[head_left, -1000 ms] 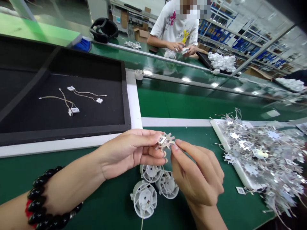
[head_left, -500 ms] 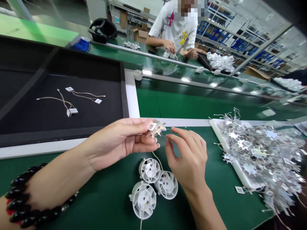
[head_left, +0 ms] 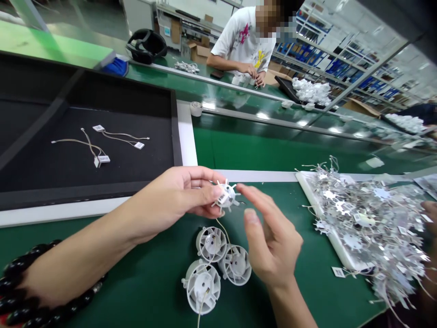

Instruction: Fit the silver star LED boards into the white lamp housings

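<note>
My left hand (head_left: pixel 180 193) pinches a small star-shaped plate (head_left: pixel 229 197) with stubby prongs round its edge and a white label on its face. A thin wire loop sticks out on the plate's right side. Close beside it, my right hand (head_left: pixel 275 241) is open, thumb and forefinger apart; the forefinger's tip comes near the prongs, and I cannot tell whether it touches. Below the hands, three round white fan housings (head_left: pixel 203 288) lie together on the green bench (head_left: pixel 146 278). Thin cables run from them.
On the right, a heap of silvery star-shaped plates with wires (head_left: pixel 365 228) covers a white foam slab (head_left: pixel 316 205). A black tray (head_left: pixel 41 182) at left holds labelled wired pieces (head_left: pixel 102 159). A tape roll (head_left: pixel 195 108) stands behind. Across the bench, a person (head_left: pixel 239 50) handles white parts.
My left hand has turned the plate so its labelled face shows more. My right thumb and forefinger have spread and come away from the wire.
</note>
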The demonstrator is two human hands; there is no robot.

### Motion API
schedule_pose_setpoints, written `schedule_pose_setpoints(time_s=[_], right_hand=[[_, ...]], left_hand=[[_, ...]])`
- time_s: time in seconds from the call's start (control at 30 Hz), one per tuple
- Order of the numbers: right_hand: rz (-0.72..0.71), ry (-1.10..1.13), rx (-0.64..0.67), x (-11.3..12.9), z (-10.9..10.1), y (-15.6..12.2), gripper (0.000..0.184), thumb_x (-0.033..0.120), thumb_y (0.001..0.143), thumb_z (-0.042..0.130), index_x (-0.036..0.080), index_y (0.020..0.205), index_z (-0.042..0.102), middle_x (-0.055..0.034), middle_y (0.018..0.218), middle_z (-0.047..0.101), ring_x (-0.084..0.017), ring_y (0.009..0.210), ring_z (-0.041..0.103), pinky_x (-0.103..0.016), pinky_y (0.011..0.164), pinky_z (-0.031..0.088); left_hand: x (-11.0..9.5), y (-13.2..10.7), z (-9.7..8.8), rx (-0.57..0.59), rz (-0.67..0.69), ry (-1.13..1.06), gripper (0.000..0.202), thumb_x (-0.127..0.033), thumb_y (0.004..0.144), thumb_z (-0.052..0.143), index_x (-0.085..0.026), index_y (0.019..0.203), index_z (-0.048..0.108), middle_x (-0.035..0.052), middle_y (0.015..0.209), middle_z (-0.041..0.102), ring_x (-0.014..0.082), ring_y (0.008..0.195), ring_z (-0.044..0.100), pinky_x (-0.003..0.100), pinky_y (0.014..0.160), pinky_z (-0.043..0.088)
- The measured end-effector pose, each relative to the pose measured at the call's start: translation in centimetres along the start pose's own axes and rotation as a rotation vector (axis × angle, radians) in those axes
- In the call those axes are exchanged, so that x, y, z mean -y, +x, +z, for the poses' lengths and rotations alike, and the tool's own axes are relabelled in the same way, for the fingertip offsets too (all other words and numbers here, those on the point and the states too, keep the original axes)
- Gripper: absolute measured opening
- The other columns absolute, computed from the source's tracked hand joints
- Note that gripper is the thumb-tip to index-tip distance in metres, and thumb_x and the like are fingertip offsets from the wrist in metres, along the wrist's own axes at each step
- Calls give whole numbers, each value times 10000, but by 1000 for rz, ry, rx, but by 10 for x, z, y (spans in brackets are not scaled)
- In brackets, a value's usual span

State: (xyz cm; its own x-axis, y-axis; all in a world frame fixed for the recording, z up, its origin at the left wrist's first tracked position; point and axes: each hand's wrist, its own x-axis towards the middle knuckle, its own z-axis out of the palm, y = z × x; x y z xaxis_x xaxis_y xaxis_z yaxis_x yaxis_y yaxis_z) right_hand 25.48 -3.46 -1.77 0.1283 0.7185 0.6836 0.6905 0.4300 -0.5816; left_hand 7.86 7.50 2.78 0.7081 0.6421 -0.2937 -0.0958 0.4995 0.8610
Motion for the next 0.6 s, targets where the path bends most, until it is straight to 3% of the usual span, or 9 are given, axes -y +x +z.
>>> schedule_pose_setpoints(time_s=[0.1, 0.2, 0.33, 0.6], right_hand=[[86, 183, 175, 2, -2, 2, 325, 79, 962, 585, 242, 1191, 747, -44, 1131, 806, -196, 1005, 764, -330, 872, 614], [152, 292, 238, 1, -4, 5, 260, 111, 982, 603, 262, 1122, 763, -20, 1001, 804, -149, 835, 741, -256, 715, 590], [178, 321, 233, 1, -4, 8, 212, 120, 986, 613, 267, 996, 766, 18, 822, 746, -122, 720, 680, -223, 640, 540], [346, 394, 287, 4, -8, 5, 187, 200, 1007, 607, 255, 872, 724, 36, 728, 699, -111, 629, 623, -216, 576, 476]], left_hand=[[0, -5, 2, 95, 44, 92, 70, -183, 899, 799, -187, 964, 772, -22, 795, 771, 95, 704, 747, 164, 697, 639], [-1, -8, 2, 129, 87, 166, 85, -190, 898, 794, -199, 979, 770, -22, 815, 773, 99, 741, 746, 162, 707, 624], [-2, -8, 4, 129, 123, 155, 83, -170, 892, 784, -206, 964, 765, -46, 793, 772, 65, 707, 728, 110, 667, 595], [-6, -6, 6, 121, 44, 148, 83, -155, 879, 774, -162, 943, 722, -37, 744, 766, 67, 661, 724, 114, 631, 596]])
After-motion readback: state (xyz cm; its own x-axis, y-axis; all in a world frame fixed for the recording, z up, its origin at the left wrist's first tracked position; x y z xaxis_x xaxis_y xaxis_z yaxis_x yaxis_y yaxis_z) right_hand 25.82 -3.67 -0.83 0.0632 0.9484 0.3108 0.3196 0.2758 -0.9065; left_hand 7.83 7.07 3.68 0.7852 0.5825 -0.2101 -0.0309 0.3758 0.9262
